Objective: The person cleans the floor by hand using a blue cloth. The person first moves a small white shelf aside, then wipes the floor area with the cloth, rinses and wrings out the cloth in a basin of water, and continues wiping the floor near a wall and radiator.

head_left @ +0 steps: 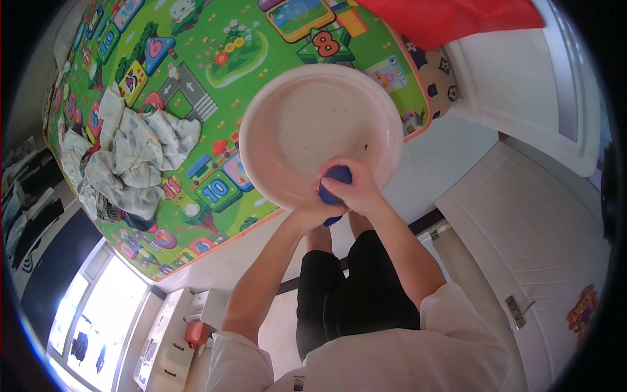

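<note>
A pale pink basin (251, 147) holds cloudy, whitish water with a few dark specks in it. At its near rim, a bunched dark blue cloth (332, 186) is squeezed between my two hands. My right hand (359, 187) wraps round its upper part. Lower down and to the left, my left hand (315, 212) is closed round it as well. A small blue end shows below the hands. The fingers of the left hand are partly hidden.
The basin stands on a green printed play mat (228, 85). Crumpled light patterned clothes (130, 150) lie on the mat at the left. Red fabric (457, 19) hangs at the far right. A white door (529, 248) with a handle is at the right.
</note>
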The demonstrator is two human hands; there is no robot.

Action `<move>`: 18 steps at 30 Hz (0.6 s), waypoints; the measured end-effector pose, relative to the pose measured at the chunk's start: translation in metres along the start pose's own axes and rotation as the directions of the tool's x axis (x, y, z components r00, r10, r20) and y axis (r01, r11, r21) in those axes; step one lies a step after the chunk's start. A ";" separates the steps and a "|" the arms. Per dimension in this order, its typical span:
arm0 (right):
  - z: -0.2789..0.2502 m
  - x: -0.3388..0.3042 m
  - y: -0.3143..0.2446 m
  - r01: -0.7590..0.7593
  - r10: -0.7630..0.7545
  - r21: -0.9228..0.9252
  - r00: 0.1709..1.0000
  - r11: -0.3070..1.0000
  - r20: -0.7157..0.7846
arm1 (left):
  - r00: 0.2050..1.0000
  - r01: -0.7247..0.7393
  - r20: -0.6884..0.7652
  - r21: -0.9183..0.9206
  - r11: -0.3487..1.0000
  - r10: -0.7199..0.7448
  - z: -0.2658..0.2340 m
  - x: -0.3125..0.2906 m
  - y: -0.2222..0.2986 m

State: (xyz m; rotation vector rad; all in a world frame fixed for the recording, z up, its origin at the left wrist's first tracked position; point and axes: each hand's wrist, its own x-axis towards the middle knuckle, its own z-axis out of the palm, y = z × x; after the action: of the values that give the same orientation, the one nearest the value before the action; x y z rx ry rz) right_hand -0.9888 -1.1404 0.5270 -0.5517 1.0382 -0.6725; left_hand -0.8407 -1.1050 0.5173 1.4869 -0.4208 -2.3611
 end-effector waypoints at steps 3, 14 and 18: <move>0.000 0.006 0.017 0.114 -0.121 -0.077 0.988 0.990 -0.091 | 0.992 -0.098 -0.071 0.074 0.992 0.103 0.004 0.004 0.004; 0.017 0.018 0.036 0.148 -0.307 -0.429 0.892 0.891 -0.332 | 0.758 -0.004 -0.429 0.751 0.661 0.491 0.012 0.025 -0.004; 0.002 0.011 0.009 0.166 -0.201 -0.356 0.978 0.920 -0.064 | 0.886 -0.126 -0.363 0.411 0.903 0.289 -0.010 0.019 -0.021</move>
State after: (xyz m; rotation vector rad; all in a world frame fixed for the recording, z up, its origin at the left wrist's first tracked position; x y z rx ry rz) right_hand -0.9809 -1.1420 0.5156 -0.9430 1.2199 -0.6889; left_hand -0.8416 -1.0951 0.4888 1.9432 -0.9109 -1.7879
